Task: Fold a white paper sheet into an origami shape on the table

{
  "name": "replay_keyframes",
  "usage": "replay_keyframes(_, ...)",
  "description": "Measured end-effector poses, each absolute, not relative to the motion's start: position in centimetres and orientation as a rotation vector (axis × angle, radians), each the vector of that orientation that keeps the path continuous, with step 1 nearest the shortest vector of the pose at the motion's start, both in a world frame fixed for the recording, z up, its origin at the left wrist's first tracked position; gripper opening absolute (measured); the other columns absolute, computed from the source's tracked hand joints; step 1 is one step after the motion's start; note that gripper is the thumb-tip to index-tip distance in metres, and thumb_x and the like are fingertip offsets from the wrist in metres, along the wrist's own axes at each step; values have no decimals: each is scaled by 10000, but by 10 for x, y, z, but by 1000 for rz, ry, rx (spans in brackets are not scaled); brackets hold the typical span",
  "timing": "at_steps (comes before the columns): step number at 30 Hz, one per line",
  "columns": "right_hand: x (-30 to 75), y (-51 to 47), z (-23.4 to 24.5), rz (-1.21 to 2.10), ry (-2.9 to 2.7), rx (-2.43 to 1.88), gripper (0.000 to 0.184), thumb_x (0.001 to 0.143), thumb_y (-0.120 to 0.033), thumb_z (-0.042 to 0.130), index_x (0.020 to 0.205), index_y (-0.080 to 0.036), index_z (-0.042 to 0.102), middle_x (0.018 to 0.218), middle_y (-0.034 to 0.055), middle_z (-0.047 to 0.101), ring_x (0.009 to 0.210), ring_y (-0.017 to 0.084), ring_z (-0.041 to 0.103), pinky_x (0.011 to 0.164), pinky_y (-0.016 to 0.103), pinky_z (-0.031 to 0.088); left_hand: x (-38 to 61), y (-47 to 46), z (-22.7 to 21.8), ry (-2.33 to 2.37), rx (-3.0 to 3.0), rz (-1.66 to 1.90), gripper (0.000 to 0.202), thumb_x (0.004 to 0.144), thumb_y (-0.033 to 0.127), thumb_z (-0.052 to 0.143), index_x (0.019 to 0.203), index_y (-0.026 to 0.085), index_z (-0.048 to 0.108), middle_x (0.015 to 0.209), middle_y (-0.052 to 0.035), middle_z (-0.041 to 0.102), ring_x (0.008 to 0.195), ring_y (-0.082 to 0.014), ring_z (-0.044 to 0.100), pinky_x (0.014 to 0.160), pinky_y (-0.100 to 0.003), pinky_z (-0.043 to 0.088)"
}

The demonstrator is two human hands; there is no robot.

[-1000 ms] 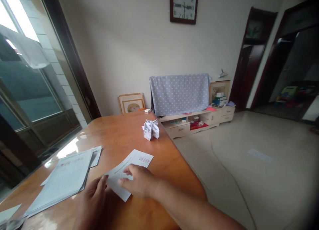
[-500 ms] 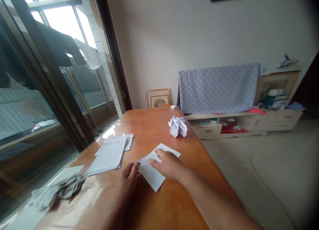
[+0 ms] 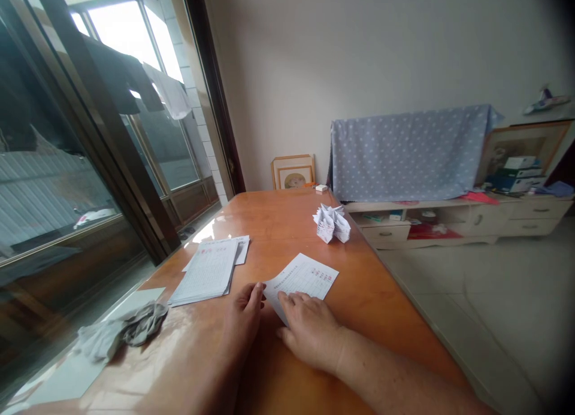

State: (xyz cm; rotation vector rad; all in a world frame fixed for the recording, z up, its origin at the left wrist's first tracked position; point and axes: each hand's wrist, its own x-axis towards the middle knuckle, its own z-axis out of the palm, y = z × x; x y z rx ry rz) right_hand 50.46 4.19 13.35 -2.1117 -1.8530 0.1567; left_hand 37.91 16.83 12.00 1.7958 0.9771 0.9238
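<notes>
A printed sheet of paper (image 3: 309,275) with small text and red marks lies on the wooden table in front of me. Its left corner is pinched between the thumb and fingers of my left hand (image 3: 246,314) and lifts a little. My right hand (image 3: 312,330) rests over the near part of the sheet, fingers stretched out and thumb apart, hiding that part. Beyond the sheet stands a folded paper piece (image 3: 331,223) made of several pointed parts. On the left is a stack of printed sheets (image 3: 206,274).
Grey gloves or cloths (image 3: 144,324) lie at the left edge of the wooden table (image 3: 274,214), over a pale sheet (image 3: 67,379). A small white box (image 3: 321,188) sits at the far end. A low cabinet (image 3: 467,220) stands to the right, beside a sliding glass door's opposite wall.
My right hand has moved down toward the sheet's near edge, uncovering its upper part and red marks. My left hand keeps its pinch on the corner. The view has shifted slightly.
</notes>
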Motion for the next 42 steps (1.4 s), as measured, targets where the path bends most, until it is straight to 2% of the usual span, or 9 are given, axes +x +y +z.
replay_keyframes(4, 506, 39, 135, 128, -1907, -2098, 448, 888, -320, 561, 1317, -195, 542, 1161, 145, 672, 1114, 327, 601, 911, 419, 453, 378, 170, 122, 1006, 1686, 1050, 495, 827, 606, 605, 1017, 164, 720, 932, -83, 725, 913, -264, 659, 802, -362, 503)
replay_keyframes(9, 506, 34, 139, 143, -1944, -2072, 410, 877, -228, 512, 1281, -188, 569, 1141, 138, 671, 1109, 318, 598, 901, 413, 454, 379, 161, 149, 982, 1512, 1115, 524, 812, 516, 681, 1189, 152, 666, 1144, -112, 705, 1069, -263, 630, 934, -377, 461)
replay_keyframes(14, 507, 30, 144, 128, -2002, -2052, 384, 886, -205, 482, 1252, -161, 590, 1126, 145, 668, 1076, 316, 599, 885, 416, 458, 394, 167, 187, 899, 1541, 1063, 505, 830, 546, 660, 1173, 176, 675, 1102, -94, 719, 1019, -246, 638, 916, -368, 451)
replay_keyframes(19, 507, 24, 149, 108, -2119, -2003, 297, 844, -165, 480, 1108, -163, 616, 1064, 132, 664, 1018, 301, 605, 847, 398, 466, 409, 189, 180, 783, 1674, 844, 504, 855, 614, 604, 1010, 145, 703, 1001, -114, 728, 971, -255, 655, 886, -370, 458)
replay_keyframes(28, 513, 17, 147, 279, -2133, -1884, 282, 791, -127, 488, 1045, -198, 590, 1068, 84, 648, 1019, 257, 593, 867, 357, 436, 399, 200, 150, 764, 1701, 405, 735, 893, 753, 414, 1234, 150, 662, 1092, -145, 734, 1056, -303, 664, 902, -411, 475)
replay_keyframes(33, 524, 20, 159, 416, -2020, -1880, 159, 840, -175, 504, 976, -196, 584, 995, 60, 658, 902, 212, 599, 763, 308, 404, 399, 199, 158, 786, 1788, 357, 821, 888, 782, 368, 1286, 118, 641, 1103, -163, 735, 1093, -324, 652, 964, -432, 458)
replay_keyframes(37, 548, 27, 167, 664, -1903, -1869, 80, 863, -209, 500, 806, -191, 553, 806, 7, 623, 725, 153, 545, 628, 263, 348, 398, 196, 162, 779, 1768, 316, 877, 878, 809, 322, 1302, 104, 627, 1047, -165, 747, 1024, -326, 669, 908, -427, 489)
replay_keyframes(40, 572, 32, 169, 1035, -1695, -1771, 87, 871, -257, 524, 864, -197, 586, 782, -16, 602, 670, 132, 538, 588, 231, 369, 396, 193, 164, 751, 1698, 289, 892, 872, 820, 305, 1332, 121, 616, 931, -142, 758, 942, -320, 683, 845, -420, 507)
replay_keyframes(42, 586, 36, 168, 1165, -1561, -1721, 127, 868, -291, 545, 918, -195, 611, 795, -14, 617, 655, 132, 536, 575, 228, 386, 394, 192, 163, 751, 1700, 339, 851, 864, 817, 341, 1276, 152, 674, 934, -132, 755, 955, -323, 676, 843, -411, 502)
